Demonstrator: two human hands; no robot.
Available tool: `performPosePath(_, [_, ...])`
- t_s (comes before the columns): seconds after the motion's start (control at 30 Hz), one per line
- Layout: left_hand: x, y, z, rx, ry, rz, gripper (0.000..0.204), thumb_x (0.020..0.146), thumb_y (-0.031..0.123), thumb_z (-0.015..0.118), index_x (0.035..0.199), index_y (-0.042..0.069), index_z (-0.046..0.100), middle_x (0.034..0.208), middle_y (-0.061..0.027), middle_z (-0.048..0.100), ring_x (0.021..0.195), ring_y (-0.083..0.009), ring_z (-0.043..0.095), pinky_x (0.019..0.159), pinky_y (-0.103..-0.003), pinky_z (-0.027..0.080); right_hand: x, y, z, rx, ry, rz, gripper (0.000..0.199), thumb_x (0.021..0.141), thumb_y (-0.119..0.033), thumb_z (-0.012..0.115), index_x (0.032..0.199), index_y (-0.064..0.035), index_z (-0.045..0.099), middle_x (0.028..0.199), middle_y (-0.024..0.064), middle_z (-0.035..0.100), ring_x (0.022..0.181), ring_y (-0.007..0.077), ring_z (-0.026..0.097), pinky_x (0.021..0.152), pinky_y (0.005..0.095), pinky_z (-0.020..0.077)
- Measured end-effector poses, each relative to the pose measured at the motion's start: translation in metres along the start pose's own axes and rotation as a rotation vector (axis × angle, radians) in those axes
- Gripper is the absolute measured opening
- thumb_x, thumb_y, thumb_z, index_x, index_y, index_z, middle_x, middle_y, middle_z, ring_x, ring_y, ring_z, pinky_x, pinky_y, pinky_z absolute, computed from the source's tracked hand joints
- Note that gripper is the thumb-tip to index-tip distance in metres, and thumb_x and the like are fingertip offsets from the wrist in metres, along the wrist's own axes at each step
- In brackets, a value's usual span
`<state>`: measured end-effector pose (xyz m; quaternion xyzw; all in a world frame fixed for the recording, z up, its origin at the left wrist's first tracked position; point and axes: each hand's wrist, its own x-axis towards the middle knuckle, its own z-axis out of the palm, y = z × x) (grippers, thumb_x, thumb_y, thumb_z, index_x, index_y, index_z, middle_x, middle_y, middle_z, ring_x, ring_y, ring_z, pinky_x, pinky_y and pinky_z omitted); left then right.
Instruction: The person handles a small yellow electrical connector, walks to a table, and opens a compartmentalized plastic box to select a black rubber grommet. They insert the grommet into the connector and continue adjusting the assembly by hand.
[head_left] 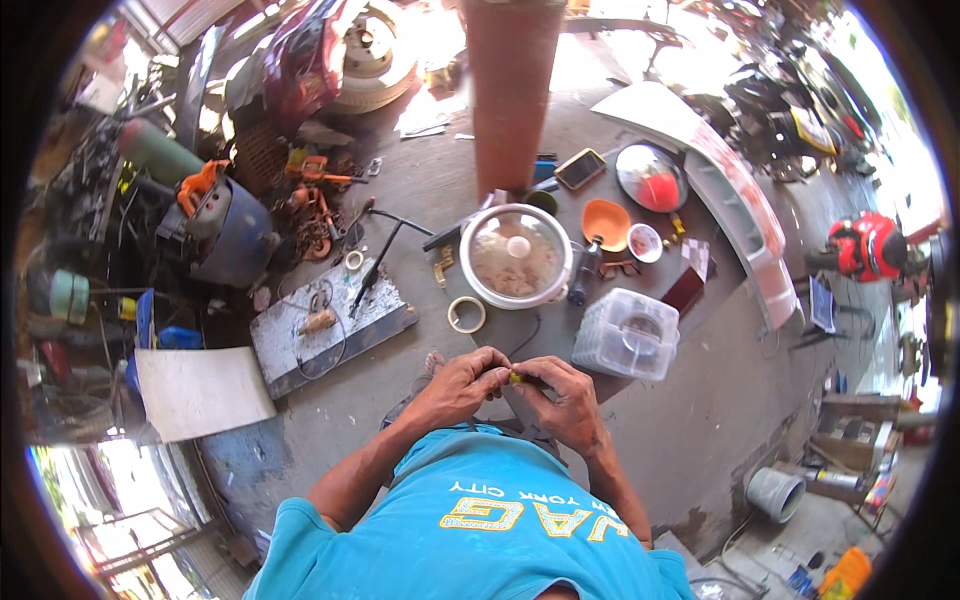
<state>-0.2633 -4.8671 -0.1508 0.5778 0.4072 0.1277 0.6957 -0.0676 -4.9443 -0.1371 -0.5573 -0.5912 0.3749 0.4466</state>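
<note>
Close in front of my body, my left hand [462,387] and my right hand [563,398] come together at the fingertips. Pinched between them is a small yellow-green piece [516,378], mostly covered by the fingers, so its kind cannot be made out. Both hands have curled fingers and bent thumbs. Just beyond them lies a roll of tape [453,316]. Past that stands a round white pot with a glass lid [518,252]. To the right of the pot is a clear plastic container [626,336].
A paint-splattered board [375,319] with a cable lies left. Behind the pot rises a reddish-brown post [513,90]. An orange bowl [605,222], a phone [580,169] and a round silver lid [636,160] sit at its right. A curved white panel [715,180] borders the right side.
</note>
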Motion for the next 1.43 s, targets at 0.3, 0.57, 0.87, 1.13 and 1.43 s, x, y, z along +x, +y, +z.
performPosePath(0.3, [0.011, -0.076, -0.224, -0.607, 0.428, 0.122, 0.012, 0.105, 0.015, 0.061, 0.111, 0.005, 0.064, 0.098, -0.0057, 0.071, 0.083, -0.0135, 0.067, 0.078, -0.030, 0.055, 0.095, -0.008, 0.083, -0.062, -0.026, 0.195, 0.032, 0.090, -0.002, 0.075, 0.121, -0.0001, 0.070, 0.117, 0.0129, 0.069, 0.090, 0.0178, 0.072, 0.082, 0.0324, 0.0582])
performPosePath(0.57, [-0.013, -0.149, -0.421, -0.887, 0.834, 0.152, 0.012, 0.104, 0.012, 0.058, 0.114, 0.007, 0.061, 0.100, -0.0076, 0.071, 0.083, -0.0149, 0.068, 0.077, -0.029, 0.056, 0.209, -0.012, 0.155, -0.159, -0.054, 0.321, 0.026, 0.095, -0.009, 0.071, 0.120, -0.0018, 0.070, 0.103, 0.0100, 0.072, 0.089, 0.0175, 0.070, 0.081, 0.0311, 0.0554])
performPosePath(0.87, [-0.091, -0.256, -0.440, -1.039, 1.086, -0.062, 0.017, 0.100, 0.008, 0.061, 0.116, 0.003, 0.059, 0.099, -0.0124, 0.071, 0.085, -0.0208, 0.069, 0.077, -0.033, 0.058, 0.302, 0.053, 0.195, -0.050, -0.101, 0.482, 0.030, 0.098, -0.016, 0.071, 0.124, -0.0005, 0.070, 0.107, 0.0088, 0.073, 0.091, 0.0150, 0.070, 0.082, 0.0296, 0.0557])
performPosePath(1.13, [-0.051, -0.250, -0.440, -1.209, 1.136, -0.067, 0.017, 0.098, 0.005, 0.063, 0.114, 0.004, 0.058, 0.098, -0.0119, 0.071, 0.084, -0.0199, 0.070, 0.076, -0.031, 0.060, 0.398, 0.080, 0.174, -0.046, -0.108, 0.532, 0.031, 0.100, -0.021, 0.070, 0.126, -0.0032, 0.069, 0.099, 0.0043, 0.072, 0.085, 0.0093, 0.064, 0.079, 0.0260, 0.0529])
performPosePath(1.43, [0.142, -0.189, -0.541, -1.075, 0.835, -0.020, 0.024, 0.098, 0.008, 0.066, 0.119, 0.002, 0.057, 0.099, -0.0125, 0.071, 0.081, -0.0211, 0.071, 0.076, -0.034, 0.060, 0.501, 0.223, 0.150, 0.216, 0.039, 0.770, 0.036, 0.099, -0.023, 0.071, 0.126, -0.0002, 0.066, 0.103, 0.0080, 0.071, 0.085, 0.0182, 0.071, 0.080, 0.0340, 0.0621])
